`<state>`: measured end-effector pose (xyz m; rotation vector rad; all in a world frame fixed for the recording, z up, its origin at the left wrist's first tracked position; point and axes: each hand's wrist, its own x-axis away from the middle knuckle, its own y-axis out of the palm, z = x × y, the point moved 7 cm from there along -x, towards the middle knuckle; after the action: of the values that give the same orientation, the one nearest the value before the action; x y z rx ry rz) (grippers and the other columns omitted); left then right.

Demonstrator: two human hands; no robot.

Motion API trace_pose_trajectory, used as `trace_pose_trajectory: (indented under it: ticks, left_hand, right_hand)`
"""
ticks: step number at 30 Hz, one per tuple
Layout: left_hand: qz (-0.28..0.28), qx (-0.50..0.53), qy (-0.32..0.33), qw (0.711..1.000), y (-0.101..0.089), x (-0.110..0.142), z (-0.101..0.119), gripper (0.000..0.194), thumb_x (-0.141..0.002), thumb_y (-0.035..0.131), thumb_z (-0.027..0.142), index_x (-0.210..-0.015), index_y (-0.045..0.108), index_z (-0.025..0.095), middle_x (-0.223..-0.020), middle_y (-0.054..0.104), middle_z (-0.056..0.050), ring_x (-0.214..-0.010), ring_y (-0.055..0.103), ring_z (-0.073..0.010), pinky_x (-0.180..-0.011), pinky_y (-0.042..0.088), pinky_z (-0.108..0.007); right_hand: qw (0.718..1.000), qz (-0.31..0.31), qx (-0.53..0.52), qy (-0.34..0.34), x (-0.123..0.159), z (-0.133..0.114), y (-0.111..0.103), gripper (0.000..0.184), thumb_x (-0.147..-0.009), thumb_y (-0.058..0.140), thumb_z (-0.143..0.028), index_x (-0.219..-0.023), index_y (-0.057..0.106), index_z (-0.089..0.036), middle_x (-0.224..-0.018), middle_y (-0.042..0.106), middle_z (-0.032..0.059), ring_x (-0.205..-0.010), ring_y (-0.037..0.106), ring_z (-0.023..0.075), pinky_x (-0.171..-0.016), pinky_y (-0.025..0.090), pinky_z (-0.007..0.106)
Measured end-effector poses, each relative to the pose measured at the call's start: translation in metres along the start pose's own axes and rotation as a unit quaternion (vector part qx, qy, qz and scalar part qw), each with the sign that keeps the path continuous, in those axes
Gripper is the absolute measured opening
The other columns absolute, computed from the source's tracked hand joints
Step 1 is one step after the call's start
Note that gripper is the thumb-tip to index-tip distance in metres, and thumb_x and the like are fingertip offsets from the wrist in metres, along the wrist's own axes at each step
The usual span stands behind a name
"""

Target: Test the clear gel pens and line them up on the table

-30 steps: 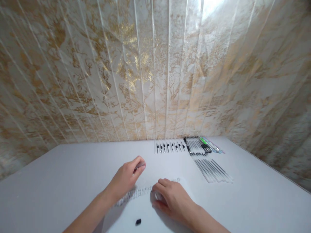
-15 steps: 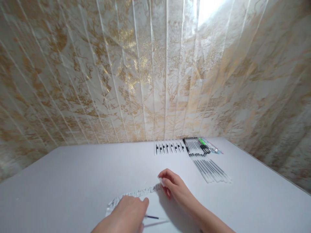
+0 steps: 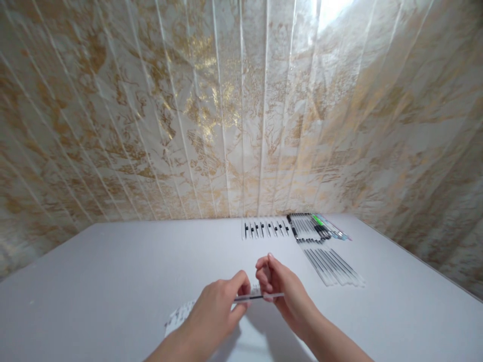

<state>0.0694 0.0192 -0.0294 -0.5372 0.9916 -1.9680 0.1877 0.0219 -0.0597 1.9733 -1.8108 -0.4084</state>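
Note:
My left hand (image 3: 221,309) and my right hand (image 3: 281,289) meet above the white table (image 3: 113,271), both pinched on one thin clear pen part with a dark inner rod (image 3: 260,297). The left fingers grip its left end, the right fingers its right end. Beneath the hands lies a printed paper strip (image 3: 181,315), partly hidden by the left hand.
At the back right lie a row of clear pen caps (image 3: 266,229), a bundle of black-tipped refills with a green pen (image 3: 313,226), and several clear pen barrels (image 3: 334,266). A glossy gold-marbled wall (image 3: 241,110) borders the table behind and at the right.
The left hand came up from the table's near edge with the thin pen part. The right hand left the paper strip and took the part's other end.

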Motion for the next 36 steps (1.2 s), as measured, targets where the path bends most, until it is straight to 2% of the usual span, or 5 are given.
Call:
trace_pose_trajectory:
  ticks: [7, 11, 20, 29, 36]
  left_hand:
    - [0.036, 0.358, 0.024, 0.933, -0.015, 0.005, 0.022, 0.01, -0.087, 0.053, 0.03, -0.086, 0.049, 0.021, -0.079, 0.066, 0.001, -0.072, 0.058, -0.013, -0.068, 0.041, -0.022]
    - [0.037, 0.432, -0.023, 0.901, -0.017, 0.001, 0.009, 0.022, -0.084, 0.06, 0.039, -0.085, 0.05, 0.02, -0.059, 0.052, 0.008, -0.045, 0.031, -0.0053, -0.044, 0.024, -0.018]
    - [0.039, 0.425, -0.04, 0.903, -0.018, 0.001, 0.005, 0.038, -0.084, 0.053, 0.056, -0.08, 0.052, 0.019, -0.046, 0.025, 0.012, -0.043, 0.017, -0.0068, -0.041, 0.013, -0.02]
    - [0.023, 0.384, -0.031, 0.922, -0.01, 0.004, 0.009, 0.043, -0.088, 0.043, 0.059, -0.076, 0.052, 0.019, -0.049, 0.037, 0.009, -0.046, 0.024, -0.0085, -0.044, 0.02, -0.021]
    - [0.055, 0.158, 0.014, 0.986, -0.018, 0.007, 0.013, 0.025, -0.091, 0.044, 0.035, -0.072, 0.047, 0.02, -0.065, 0.049, 0.005, -0.06, 0.043, -0.012, -0.058, 0.03, -0.023]
  right_hand:
    - [0.995, 0.028, 0.078, -0.058, 0.012, -0.01, 0.011, 0.042, -0.085, 0.051, -0.06, -0.083, 0.055, -0.018, -0.061, 0.041, -0.0049, -0.054, 0.036, 0.0097, -0.05, 0.029, 0.022]
    - [0.964, -0.02, 0.231, -0.128, 0.025, -0.028, 0.027, 0.03, -0.088, 0.054, -0.049, -0.09, 0.056, -0.019, -0.071, 0.051, -0.0019, -0.065, 0.043, 0.0121, -0.06, 0.034, 0.024]
    - [0.895, -0.009, 0.402, -0.193, 0.033, -0.038, 0.03, 0.009, -0.085, 0.058, -0.029, -0.086, 0.056, -0.02, -0.076, 0.054, -0.0018, -0.067, 0.045, 0.0129, -0.065, 0.037, 0.025]
    - [0.905, -0.008, 0.376, -0.197, 0.032, -0.036, 0.03, 0.013, -0.086, 0.057, -0.032, -0.081, 0.053, -0.02, -0.065, 0.053, -0.0039, -0.061, 0.045, 0.0121, -0.062, 0.037, 0.024]
    - [0.93, -0.023, 0.307, -0.2, 0.032, -0.046, 0.028, 0.009, -0.086, 0.055, -0.029, -0.086, 0.054, -0.02, -0.079, 0.057, -0.0006, -0.07, 0.053, 0.0127, -0.063, 0.041, 0.024]
